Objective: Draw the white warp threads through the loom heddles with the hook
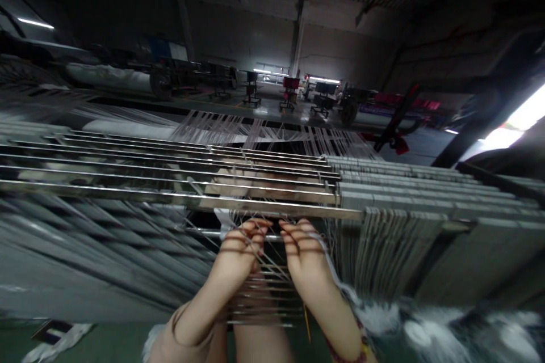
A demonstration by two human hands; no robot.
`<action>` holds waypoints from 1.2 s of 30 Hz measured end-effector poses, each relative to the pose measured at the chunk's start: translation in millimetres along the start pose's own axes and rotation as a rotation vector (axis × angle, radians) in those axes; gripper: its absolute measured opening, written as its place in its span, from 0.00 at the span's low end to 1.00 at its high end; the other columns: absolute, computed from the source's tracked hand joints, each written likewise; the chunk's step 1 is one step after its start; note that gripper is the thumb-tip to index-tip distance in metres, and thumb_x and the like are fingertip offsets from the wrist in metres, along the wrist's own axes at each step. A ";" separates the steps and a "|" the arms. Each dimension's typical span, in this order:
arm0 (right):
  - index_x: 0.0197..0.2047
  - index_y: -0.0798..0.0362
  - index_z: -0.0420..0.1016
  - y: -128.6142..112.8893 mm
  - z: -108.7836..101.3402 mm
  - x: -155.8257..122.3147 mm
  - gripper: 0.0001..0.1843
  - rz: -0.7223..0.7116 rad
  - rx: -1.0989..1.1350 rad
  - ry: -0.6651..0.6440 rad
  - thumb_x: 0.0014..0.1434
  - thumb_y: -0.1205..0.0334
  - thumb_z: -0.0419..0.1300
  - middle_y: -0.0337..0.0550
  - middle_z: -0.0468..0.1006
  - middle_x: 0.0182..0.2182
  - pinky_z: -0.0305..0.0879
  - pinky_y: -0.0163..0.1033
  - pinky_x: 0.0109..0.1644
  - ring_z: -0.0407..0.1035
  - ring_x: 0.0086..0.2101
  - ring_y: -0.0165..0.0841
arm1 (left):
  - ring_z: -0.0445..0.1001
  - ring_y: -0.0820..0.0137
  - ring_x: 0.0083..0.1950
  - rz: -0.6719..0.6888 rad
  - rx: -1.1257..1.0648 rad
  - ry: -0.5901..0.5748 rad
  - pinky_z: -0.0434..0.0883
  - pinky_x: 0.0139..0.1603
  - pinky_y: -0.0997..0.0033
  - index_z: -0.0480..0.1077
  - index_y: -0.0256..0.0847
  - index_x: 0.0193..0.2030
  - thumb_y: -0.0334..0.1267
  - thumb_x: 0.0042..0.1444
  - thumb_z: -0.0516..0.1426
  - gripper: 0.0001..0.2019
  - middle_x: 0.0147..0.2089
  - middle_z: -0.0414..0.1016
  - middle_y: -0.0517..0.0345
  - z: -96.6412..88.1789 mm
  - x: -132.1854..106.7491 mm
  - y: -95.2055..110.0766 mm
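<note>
My left hand (242, 247) and my right hand (304, 247) face each other, fingertips a small gap apart, just below the front metal bar (281, 207) of a weaving frame. Both hands have the fingers bent and pinched on thin pale threads (275, 258), some of which slant down between them. Blur hides exactly which threads lie in each pinch. Shadow stripes cross the fingers. A strip of white yarn (334, 272) runs down beside my right hand. Behind the hands, several long metal bars (170, 173) lie parallel.
Dense rows of grey-white strips (400, 181) hang from the bars at right. Pale warp sheets (85, 261) spread at left. White fluffy yarn (419, 334) lies low right. A dark flat object (51, 330) is on the green floor. A large white roll (108, 77) stands beyond.
</note>
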State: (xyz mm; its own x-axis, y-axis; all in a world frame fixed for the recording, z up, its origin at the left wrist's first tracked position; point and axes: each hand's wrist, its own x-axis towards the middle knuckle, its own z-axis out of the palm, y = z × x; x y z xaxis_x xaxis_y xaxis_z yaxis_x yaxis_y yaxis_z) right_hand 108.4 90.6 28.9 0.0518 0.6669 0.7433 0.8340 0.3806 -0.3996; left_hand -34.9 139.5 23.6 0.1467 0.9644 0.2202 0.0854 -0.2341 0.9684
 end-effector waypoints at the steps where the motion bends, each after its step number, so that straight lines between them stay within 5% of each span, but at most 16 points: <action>1: 0.43 0.52 0.76 -0.1 0.5 0.2 0.13 0.011 0.020 -0.012 0.61 0.67 0.52 0.46 0.80 0.40 0.69 0.47 0.52 0.71 0.45 0.39 | 0.76 0.66 0.38 0.026 0.001 0.012 0.72 0.41 0.69 0.74 0.39 0.32 0.35 0.47 0.58 0.06 0.35 0.77 0.55 -4.6 -2.7 2.7; 10: 0.41 0.50 0.78 -7.2 14.9 5.0 0.11 0.103 0.166 -0.167 0.60 0.65 0.54 0.44 0.80 0.40 0.66 0.47 0.56 0.70 0.47 0.37 | 0.64 0.63 0.55 0.214 0.224 0.002 0.60 0.57 0.64 0.72 0.40 0.36 0.37 0.60 0.51 0.09 0.47 0.68 0.50 -40.8 -34.7 7.0; 13: 0.38 0.49 0.79 -11.0 17.4 8.2 0.10 0.146 0.176 -0.173 0.59 0.65 0.55 0.43 0.80 0.39 0.68 0.45 0.53 0.71 0.47 0.38 | 0.67 0.66 0.52 0.288 0.301 -0.140 0.62 0.54 0.67 0.71 0.41 0.40 0.35 0.62 0.49 0.10 0.45 0.70 0.52 -34.6 -42.4 12.6; 17: 0.33 0.49 0.78 -13.1 13.7 12.5 0.07 0.189 0.199 -0.155 0.56 0.66 0.58 0.41 0.81 0.36 0.68 0.45 0.51 0.72 0.45 0.39 | 0.73 0.65 0.46 0.203 0.359 -0.375 0.67 0.50 0.64 0.72 0.38 0.42 0.34 0.61 0.47 0.12 0.41 0.75 0.49 -21.4 -43.6 12.9; 20: 0.31 0.51 0.75 -12.7 2.6 8.7 0.05 0.223 0.245 -0.106 0.57 0.66 0.58 0.41 0.80 0.31 0.71 0.41 0.44 0.74 0.36 0.35 | 0.76 0.65 0.40 0.083 0.254 -0.273 0.72 0.43 0.66 0.73 0.35 0.39 0.34 0.61 0.47 0.13 0.38 0.77 0.48 -20.2 -36.8 3.0; 22: 0.34 0.51 0.74 -11.4 -7.5 1.4 0.04 0.223 0.290 -0.030 0.58 0.65 0.58 0.39 0.79 0.32 0.70 0.38 0.43 0.74 0.35 0.33 | 0.76 0.65 0.43 0.134 0.208 -0.129 0.73 0.43 0.67 0.73 0.36 0.35 0.35 0.60 0.48 0.13 0.41 0.77 0.46 -24.1 -31.4 -5.3; 26: 0.40 0.45 0.75 -7.1 -24.0 -15.1 0.09 0.201 0.339 0.120 0.60 0.67 0.57 0.36 0.79 0.37 0.64 0.39 0.49 0.70 0.41 0.32 | 0.74 0.56 0.50 0.313 0.599 0.115 0.72 0.49 0.57 0.74 0.32 0.38 0.33 0.58 0.48 0.14 0.46 0.76 0.39 -31.0 -25.4 -17.6; 30: 0.41 0.44 0.75 -3.8 -28.8 -20.5 0.10 0.227 0.333 0.058 0.61 0.68 0.56 0.35 0.78 0.37 0.63 0.40 0.48 0.70 0.40 0.32 | 0.79 0.52 0.37 0.226 1.030 0.076 0.75 0.33 0.53 0.71 0.36 0.53 0.29 0.57 0.48 0.19 0.45 0.78 0.39 -25.3 -31.2 -23.3; 36: 0.40 0.45 0.76 -2.6 -27.5 -19.6 0.08 0.242 0.295 0.016 0.61 0.66 0.57 0.38 0.78 0.37 0.64 0.43 0.49 0.70 0.41 0.35 | 0.78 0.59 0.40 0.458 1.337 0.068 0.76 0.33 0.65 0.70 0.39 0.55 0.27 0.56 0.52 0.19 0.44 0.78 0.39 -12.3 -45.5 -30.5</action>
State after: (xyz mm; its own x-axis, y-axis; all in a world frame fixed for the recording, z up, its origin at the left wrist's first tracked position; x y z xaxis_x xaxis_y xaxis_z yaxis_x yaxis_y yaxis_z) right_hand 120.4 58.9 30.1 0.2381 0.7511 0.6158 0.6026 0.3830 -0.7001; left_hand -56.4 104.2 -14.5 0.3717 0.7675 0.5222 0.9051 -0.4248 -0.0198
